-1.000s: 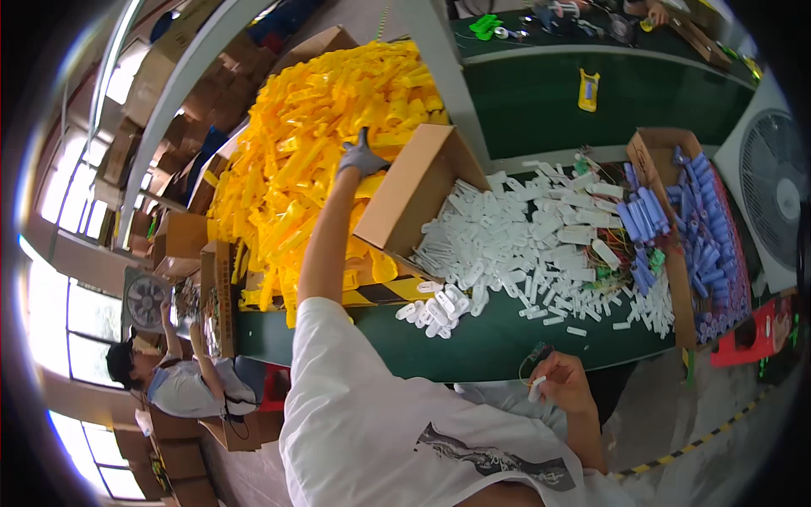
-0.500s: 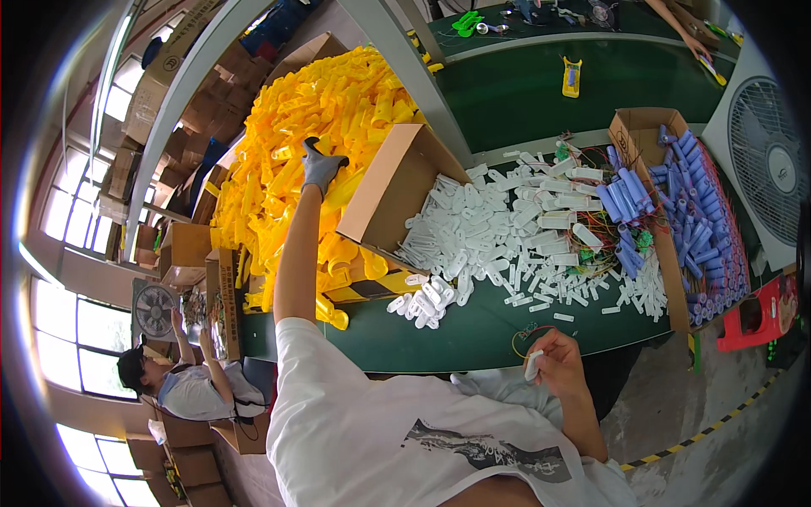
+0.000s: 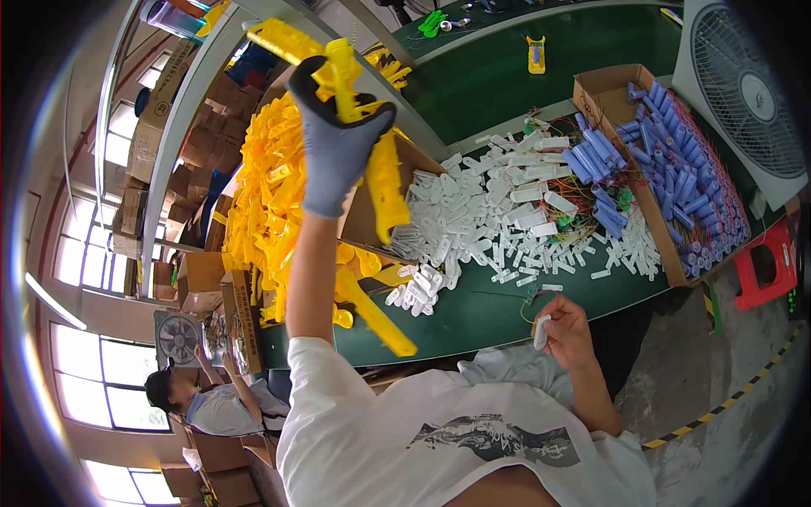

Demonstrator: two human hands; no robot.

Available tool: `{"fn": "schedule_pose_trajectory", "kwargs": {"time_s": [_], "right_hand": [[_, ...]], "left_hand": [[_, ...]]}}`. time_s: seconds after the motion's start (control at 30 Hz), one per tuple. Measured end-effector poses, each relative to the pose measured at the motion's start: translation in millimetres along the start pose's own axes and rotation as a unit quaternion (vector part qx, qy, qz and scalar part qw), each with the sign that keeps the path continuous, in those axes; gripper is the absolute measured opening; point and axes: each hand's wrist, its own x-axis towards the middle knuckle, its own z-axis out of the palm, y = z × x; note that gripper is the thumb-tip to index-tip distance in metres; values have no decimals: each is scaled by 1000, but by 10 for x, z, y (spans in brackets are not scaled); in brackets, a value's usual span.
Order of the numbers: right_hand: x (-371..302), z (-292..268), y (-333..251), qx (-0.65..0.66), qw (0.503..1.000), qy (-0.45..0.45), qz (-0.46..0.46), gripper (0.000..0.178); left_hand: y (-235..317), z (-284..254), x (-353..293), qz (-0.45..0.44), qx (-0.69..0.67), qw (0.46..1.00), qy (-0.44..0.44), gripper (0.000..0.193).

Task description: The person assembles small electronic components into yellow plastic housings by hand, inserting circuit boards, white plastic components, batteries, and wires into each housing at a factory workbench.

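Observation:
My left hand [image 3: 338, 144], in a grey glove with dark fingertips, is raised over the heap of yellow plastic casings [image 3: 266, 194]. Its fingers are closed round a yellow plastic casing [image 3: 342, 76]. Other yellow pieces are close about that hand, one reaching up to the left and one hanging below its thumb; whether they are gripped I cannot tell. A long yellow casing [image 3: 376, 317] is in front of the table edge, below the heap. Bare and near my body, my right hand [image 3: 566, 334] pinches a small white plastic casing [image 3: 541, 331] with thin wires [image 3: 525, 311] coming off it.
White casings [image 3: 473, 207] spread over the green table [image 3: 473, 308] beside a tilted cardboard box [image 3: 363, 215]. Purple cylindrical cells [image 3: 697, 186] fill another cardboard box at right, near a fan [image 3: 748, 93] and red stool [image 3: 764, 262]. Another person [image 3: 228, 406] works at far left.
My left hand has risen from the heap with yellow casings about it, scattering some. My right hand still holds the white casing. The view has shifted slightly.

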Motion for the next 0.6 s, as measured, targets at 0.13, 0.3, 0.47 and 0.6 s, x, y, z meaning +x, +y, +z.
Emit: {"fn": "schedule_pose_trajectory", "kwargs": {"time_s": [0.13, 0.3, 0.47, 0.6], "right_hand": [[71, 194, 289, -136, 987, 78, 21, 15], [67, 309, 449, -326, 942, 60, -48, 14], [19, 302, 356, -405, 911, 71, -22, 15], [1, 316, 397, -583, 808, 7, -82, 16]], "left_hand": [[-428, 831, -224, 23, 27, 997, -65, 79], [-739, 1261, -346, -1, 163, 941, -297, 74], [-1027, 1136, -524, -35, 249, 875, -414, 72], [-731, 841, -721, 66, 290, 920, -256, 58]]}}
